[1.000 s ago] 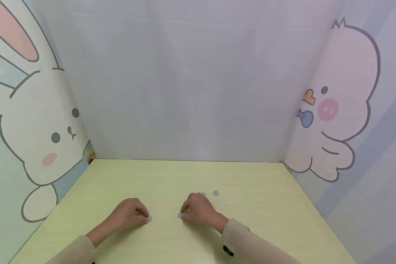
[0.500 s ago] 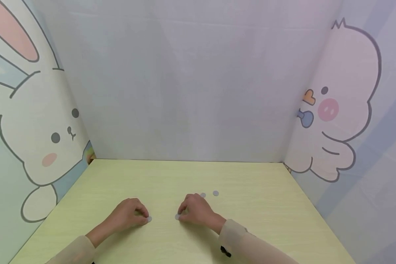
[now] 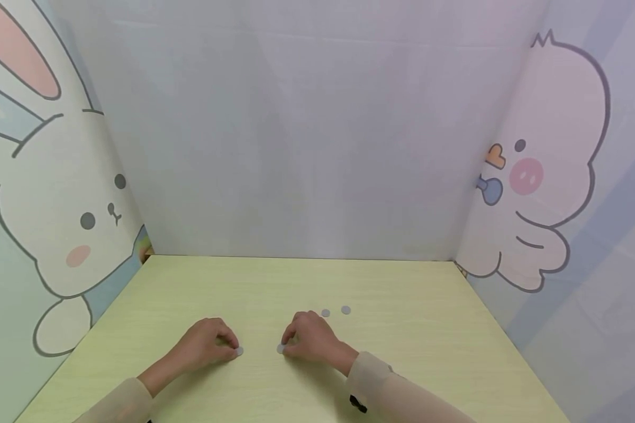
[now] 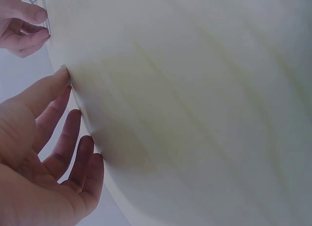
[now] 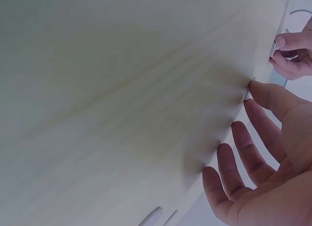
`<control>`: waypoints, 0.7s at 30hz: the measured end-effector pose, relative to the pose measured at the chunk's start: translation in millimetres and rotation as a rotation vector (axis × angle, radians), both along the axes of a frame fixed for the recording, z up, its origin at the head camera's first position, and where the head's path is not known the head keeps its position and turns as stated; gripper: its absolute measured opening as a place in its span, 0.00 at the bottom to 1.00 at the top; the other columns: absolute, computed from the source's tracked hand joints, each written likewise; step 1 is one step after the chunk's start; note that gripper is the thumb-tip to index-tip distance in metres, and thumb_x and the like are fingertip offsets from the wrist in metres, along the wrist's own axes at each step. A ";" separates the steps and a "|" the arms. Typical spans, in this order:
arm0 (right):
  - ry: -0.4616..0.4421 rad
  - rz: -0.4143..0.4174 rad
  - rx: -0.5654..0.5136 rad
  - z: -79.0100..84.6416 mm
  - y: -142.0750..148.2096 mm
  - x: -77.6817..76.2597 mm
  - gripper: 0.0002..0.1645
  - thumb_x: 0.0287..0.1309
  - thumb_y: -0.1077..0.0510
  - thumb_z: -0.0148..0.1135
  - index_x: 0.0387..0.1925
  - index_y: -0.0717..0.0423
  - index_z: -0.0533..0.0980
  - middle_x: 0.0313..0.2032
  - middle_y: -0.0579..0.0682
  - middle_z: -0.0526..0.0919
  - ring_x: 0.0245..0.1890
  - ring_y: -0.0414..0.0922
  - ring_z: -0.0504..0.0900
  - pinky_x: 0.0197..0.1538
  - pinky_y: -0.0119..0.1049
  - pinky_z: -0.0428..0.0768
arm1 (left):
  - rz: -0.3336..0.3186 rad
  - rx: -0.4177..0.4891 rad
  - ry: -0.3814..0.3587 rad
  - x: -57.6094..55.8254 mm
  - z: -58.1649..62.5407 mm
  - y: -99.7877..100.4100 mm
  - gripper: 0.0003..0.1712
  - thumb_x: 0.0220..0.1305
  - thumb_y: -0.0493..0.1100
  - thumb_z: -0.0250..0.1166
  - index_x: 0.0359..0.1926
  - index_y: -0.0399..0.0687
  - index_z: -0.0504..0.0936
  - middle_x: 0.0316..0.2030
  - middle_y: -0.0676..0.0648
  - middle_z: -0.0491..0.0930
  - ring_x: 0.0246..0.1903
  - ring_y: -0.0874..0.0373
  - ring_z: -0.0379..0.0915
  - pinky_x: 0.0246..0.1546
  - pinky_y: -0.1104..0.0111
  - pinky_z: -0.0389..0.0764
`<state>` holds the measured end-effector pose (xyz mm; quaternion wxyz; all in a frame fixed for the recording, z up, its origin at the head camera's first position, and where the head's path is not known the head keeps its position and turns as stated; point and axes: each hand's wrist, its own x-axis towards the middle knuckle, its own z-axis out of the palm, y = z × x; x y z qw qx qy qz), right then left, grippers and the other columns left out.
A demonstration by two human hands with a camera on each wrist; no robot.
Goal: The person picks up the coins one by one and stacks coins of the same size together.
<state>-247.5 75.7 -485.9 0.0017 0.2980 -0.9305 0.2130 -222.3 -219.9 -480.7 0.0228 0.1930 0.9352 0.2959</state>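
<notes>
In the head view my left hand pinches a small, flat grey disc against the tabletop with thumb and index finger. To its right, my right hand pinches a second disc in the same way, its curled index finger behind the disc and the thumb in front. A short gap of table separates these two discs. Two more grey discs, one nearer and one farther right, lie flat just beyond my right hand. The wrist views show the held discs almost edge-on, partly hidden by the fingertips.
The pale yellow table runs back to a plain light curtain. Cloth side walls with a printed rabbit and a printed chick flank it.
My right hand has slid its disc a little to the left, closer to the left hand's disc, uncovering the nearer loose disc. The left hand has stayed in place.
</notes>
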 end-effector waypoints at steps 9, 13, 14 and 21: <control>-0.014 -0.003 -0.016 1.8 -2.4 0.0 0.03 0.56 0.51 0.81 0.32 0.41 0.92 0.30 0.35 0.80 0.33 0.34 0.69 0.38 0.27 0.70 | 0.023 -0.005 0.000 -0.8 -1.1 0.6 0.08 0.56 0.50 0.83 0.32 0.62 0.89 0.34 0.62 0.82 0.40 0.61 0.77 0.45 0.61 0.79; -0.023 -0.006 -0.018 2.3 -3.3 1.1 0.03 0.56 0.51 0.82 0.32 0.41 0.92 0.30 0.35 0.79 0.32 0.34 0.69 0.38 0.27 0.69 | 0.029 -0.006 -0.006 -0.3 -2.1 0.6 0.09 0.56 0.51 0.83 0.32 0.63 0.90 0.35 0.63 0.82 0.41 0.61 0.77 0.46 0.61 0.80; -0.022 -0.007 -0.017 2.4 -3.5 1.5 0.03 0.56 0.51 0.82 0.32 0.41 0.92 0.30 0.35 0.80 0.32 0.34 0.69 0.37 0.27 0.69 | 0.027 -0.005 -0.005 -0.3 -2.3 0.5 0.09 0.56 0.50 0.83 0.32 0.63 0.90 0.35 0.62 0.82 0.41 0.61 0.77 0.46 0.61 0.80; -0.020 -0.007 -0.023 5.1 -4.6 4.2 0.03 0.56 0.51 0.82 0.32 0.42 0.92 0.30 0.36 0.81 0.33 0.33 0.70 0.37 0.27 0.70 | -0.002 -0.004 0.015 1.1 -0.5 -0.8 0.08 0.57 0.51 0.82 0.33 0.63 0.89 0.35 0.63 0.83 0.41 0.61 0.78 0.46 0.61 0.80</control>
